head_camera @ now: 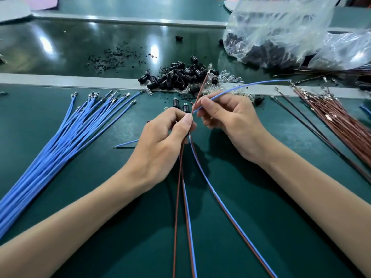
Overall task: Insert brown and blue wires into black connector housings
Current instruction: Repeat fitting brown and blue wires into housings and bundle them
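Wire pairing before insertion: our left hand [166, 135] pinches the brown wire [201, 90], our right hand [230, 121] keeps its fingers clamped on the blue wire [251, 84]; next, probably, a housing from the black housings [180, 77] toward the counter's far edge.

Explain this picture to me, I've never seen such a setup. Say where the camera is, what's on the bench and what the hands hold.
No machine: a person works bare-handed, filmed by a head-worn camera looking down. On the dark green bench mat lie a bundle of blue wires (left), a bundle of brown wires (right), a pile of small black plastic connector housings between, and a clear plastic bag behind. The left hand pinches trailing brown and blue wires; the right hand pinches one thin blue wire.
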`<state>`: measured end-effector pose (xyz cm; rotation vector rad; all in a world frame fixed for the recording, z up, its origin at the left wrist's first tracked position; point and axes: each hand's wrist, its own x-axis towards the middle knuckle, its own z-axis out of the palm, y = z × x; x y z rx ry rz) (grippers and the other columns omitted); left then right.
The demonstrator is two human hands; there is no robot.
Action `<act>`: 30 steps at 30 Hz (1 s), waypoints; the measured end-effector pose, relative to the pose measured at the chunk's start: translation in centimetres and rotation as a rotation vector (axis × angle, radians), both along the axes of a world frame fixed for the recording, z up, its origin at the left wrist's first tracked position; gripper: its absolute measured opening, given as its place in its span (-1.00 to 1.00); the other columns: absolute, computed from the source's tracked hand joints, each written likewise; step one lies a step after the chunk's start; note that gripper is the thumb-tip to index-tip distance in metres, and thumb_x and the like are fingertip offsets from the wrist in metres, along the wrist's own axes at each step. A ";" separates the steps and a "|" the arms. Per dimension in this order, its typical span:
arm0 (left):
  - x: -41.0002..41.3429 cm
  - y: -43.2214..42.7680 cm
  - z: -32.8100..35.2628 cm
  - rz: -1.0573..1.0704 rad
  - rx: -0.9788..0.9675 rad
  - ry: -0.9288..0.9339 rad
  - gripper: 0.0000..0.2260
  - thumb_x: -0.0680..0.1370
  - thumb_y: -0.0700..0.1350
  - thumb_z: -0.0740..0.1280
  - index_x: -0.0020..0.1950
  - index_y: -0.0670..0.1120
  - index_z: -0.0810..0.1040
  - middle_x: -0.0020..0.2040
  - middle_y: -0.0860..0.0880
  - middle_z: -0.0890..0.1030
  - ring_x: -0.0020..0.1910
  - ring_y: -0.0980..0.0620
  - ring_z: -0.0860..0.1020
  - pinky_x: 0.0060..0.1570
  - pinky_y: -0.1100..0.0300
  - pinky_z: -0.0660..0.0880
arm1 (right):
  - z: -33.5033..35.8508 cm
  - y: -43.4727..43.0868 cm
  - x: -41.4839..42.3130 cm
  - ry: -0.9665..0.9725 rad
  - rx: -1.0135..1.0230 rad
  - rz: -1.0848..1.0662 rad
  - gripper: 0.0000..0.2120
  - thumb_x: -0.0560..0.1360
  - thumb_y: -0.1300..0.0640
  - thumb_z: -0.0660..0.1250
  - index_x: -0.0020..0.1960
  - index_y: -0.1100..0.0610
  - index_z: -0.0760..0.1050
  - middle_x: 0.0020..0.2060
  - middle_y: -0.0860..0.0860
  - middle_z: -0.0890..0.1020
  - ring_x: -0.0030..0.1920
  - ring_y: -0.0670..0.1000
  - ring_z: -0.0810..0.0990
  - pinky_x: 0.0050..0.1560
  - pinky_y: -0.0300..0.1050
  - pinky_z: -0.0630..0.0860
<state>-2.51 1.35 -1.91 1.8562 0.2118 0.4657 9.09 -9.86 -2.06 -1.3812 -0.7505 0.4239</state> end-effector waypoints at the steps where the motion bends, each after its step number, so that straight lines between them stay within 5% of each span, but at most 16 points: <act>1: 0.0 0.0 0.0 0.001 0.004 0.005 -0.80 0.52 0.04 0.17 -0.20 0.00 0.49 -0.29 0.08 0.51 -0.26 0.10 0.47 -0.22 0.24 0.39 | 0.0 0.1 0.0 0.037 0.030 -0.062 -0.82 0.56 0.17 0.23 -0.18 0.11 0.54 -0.41 -0.09 0.58 -0.41 -0.12 0.49 -0.35 -0.29 0.41; 6: 0.0 0.3 -0.3 0.028 0.038 -0.001 -0.78 0.63 -0.10 0.19 -0.20 -0.03 0.48 -0.28 0.14 0.53 -0.30 0.20 0.48 -0.28 0.42 0.36 | 0.5 0.3 0.9 0.330 0.259 -0.341 -0.73 0.66 0.14 0.06 -0.20 0.12 0.36 -0.51 -0.09 0.47 -0.52 -0.12 0.39 -0.47 -0.29 0.35; 9: 0.1 0.2 -0.1 0.048 0.025 0.002 -0.78 0.63 -0.12 0.19 -0.20 -0.05 0.49 -0.33 0.18 0.53 -0.32 0.24 0.46 -0.28 0.43 0.36 | 0.4 0.3 0.4 0.213 0.181 -0.203 -0.80 0.61 0.11 0.17 -0.16 0.11 0.45 -0.45 -0.09 0.54 -0.47 -0.11 0.44 -0.44 -0.28 0.37; 13: 0.0 0.1 0.1 0.033 0.027 0.002 -0.79 0.57 0.02 0.21 -0.18 -0.06 0.50 -0.33 0.08 0.50 -0.28 0.05 0.47 -0.21 0.08 0.42 | 0.1 0.4 -0.5 -0.206 -0.088 -0.023 -0.83 0.56 0.19 0.23 -0.17 0.10 0.53 -0.39 -0.13 0.60 -0.39 -0.15 0.51 -0.34 -0.26 0.43; 18: 0.1 0.2 -0.1 0.033 0.038 0.006 -0.82 0.54 0.03 0.21 -0.16 0.00 0.52 -0.37 0.14 0.52 -0.34 0.18 0.46 -0.22 0.25 0.41 | 0.6 0.4 0.3 0.183 0.151 -0.236 -0.72 0.66 0.16 0.05 -0.21 0.12 0.35 -0.51 -0.09 0.54 -0.50 -0.12 0.47 -0.44 -0.29 0.41; 24: 0.3 0.4 -0.5 0.095 0.088 -0.021 -0.91 0.54 -0.01 0.36 -0.14 0.03 0.51 -0.32 0.12 0.57 -0.32 0.07 0.51 -0.29 0.25 0.44 | 0.1 0.5 0.2 0.094 0.220 -0.266 -0.73 0.66 0.12 0.04 -0.20 0.10 0.34 -0.49 -0.09 0.54 -0.50 -0.12 0.46 -0.45 -0.28 0.41; 30: 0.3 0.4 -0.5 0.118 0.098 -0.025 -0.86 0.44 -0.02 0.46 -0.16 0.06 0.50 -0.24 0.17 0.59 -0.24 0.19 0.53 -0.32 0.44 0.38 | 0.3 0.5 0.3 0.080 0.265 -0.310 -0.73 0.66 0.14 0.03 -0.20 0.11 0.34 -0.51 -0.09 0.52 -0.50 -0.12 0.44 -0.44 -0.26 0.39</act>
